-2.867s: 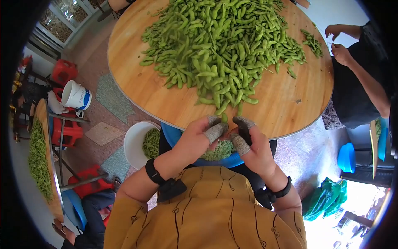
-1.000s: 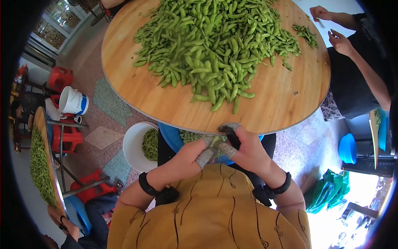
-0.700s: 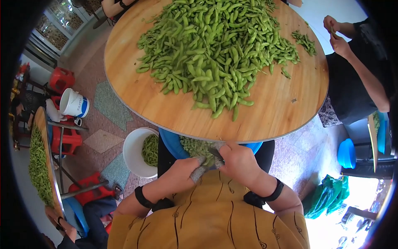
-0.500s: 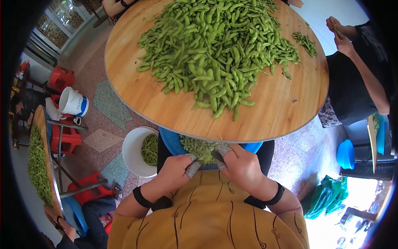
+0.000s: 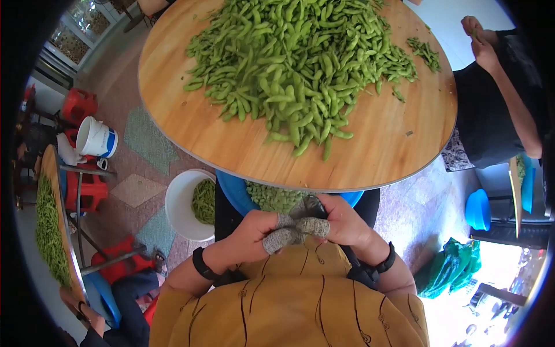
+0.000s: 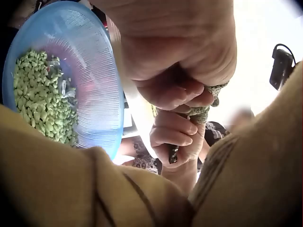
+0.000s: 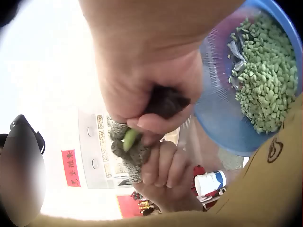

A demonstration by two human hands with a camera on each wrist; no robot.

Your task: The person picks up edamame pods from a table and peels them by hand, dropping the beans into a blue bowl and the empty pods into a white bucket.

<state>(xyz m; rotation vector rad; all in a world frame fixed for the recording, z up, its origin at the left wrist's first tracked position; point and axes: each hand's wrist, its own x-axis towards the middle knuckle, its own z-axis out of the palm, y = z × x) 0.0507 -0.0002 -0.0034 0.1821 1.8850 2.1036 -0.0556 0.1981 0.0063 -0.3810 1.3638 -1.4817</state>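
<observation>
In the head view my left hand (image 5: 251,231) and right hand (image 5: 347,222) meet fingertip to fingertip in front of the table's near edge. Grey knitted covers wrap the thumbs and index fingers. Between them, in the right wrist view, both hands pinch a green soybean pod (image 7: 129,139). A dark object (image 7: 165,101) also sits in the curl of my right hand; I cannot tell what it is. Just beyond the hands is a blue basin (image 5: 231,191) holding shelled green beans (image 5: 274,198). A large heap of soybean pods (image 5: 289,75) covers the middle of the round wooden table (image 5: 381,147).
A white bucket (image 5: 179,211) with green pods or husks stands left of the basin. Another person's hands (image 5: 480,43) work at the table's right side. Farther left are a second table (image 5: 72,254) with pods, red stools (image 5: 87,191) and a white pail (image 5: 95,137).
The hands have dropped from the table edge to over the basin. Half a second ago they were slightly apart there; now they are together around a pod. The head view has shifted slightly.
</observation>
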